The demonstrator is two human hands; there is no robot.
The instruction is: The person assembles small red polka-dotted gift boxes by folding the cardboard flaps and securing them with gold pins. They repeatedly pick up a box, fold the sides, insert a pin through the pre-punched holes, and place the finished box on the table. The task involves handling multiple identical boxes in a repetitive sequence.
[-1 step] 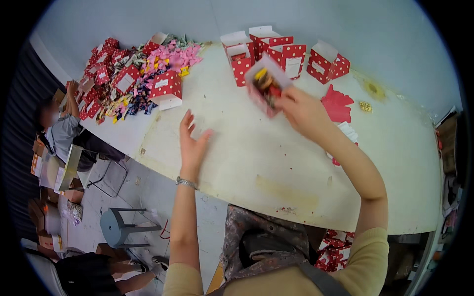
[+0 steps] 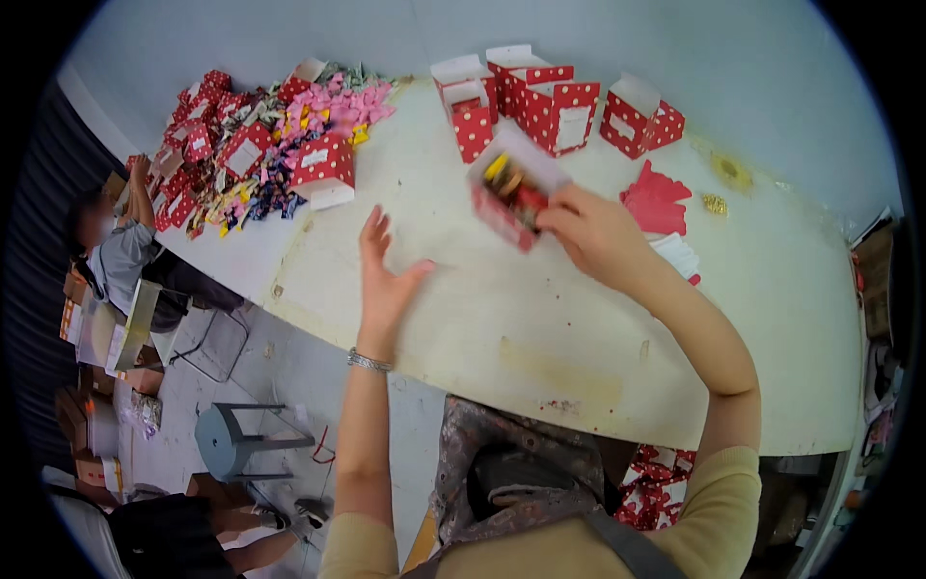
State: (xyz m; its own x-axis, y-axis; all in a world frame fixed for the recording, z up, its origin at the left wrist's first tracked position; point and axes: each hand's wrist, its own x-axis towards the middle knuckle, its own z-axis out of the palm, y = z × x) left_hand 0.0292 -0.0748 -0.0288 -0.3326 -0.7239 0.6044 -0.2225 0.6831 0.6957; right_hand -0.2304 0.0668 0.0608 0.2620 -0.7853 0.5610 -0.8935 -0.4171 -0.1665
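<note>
In my right hand (image 2: 590, 227) is a small open box (image 2: 502, 214), gripped by its near right edge above the table. It is tilted, slightly blurred, and wrapped sweets (image 2: 511, 181) in yellow, brown and red show inside. My left hand (image 2: 388, 285) hovers to the left of the box, fingers spread and holding nothing. Behind the held box stand several red boxes with white dots (image 2: 552, 118), their white flaps raised. One more dotted box (image 2: 632, 125) sits a little apart to their right.
On the far left of the table (image 2: 463, 338) lie heaped wrapped sweets (image 2: 333, 106) among dotted boxes. A red glove (image 2: 658, 201), a white glove (image 2: 677, 255) and a gold cluster (image 2: 715, 204) lie at right. Another person (image 2: 125, 251) sits at left, near a stool (image 2: 222, 442).
The box in my right hand has come slightly left and nearer to me. My left hand has shifted a little to the right, its fingers still apart.
</note>
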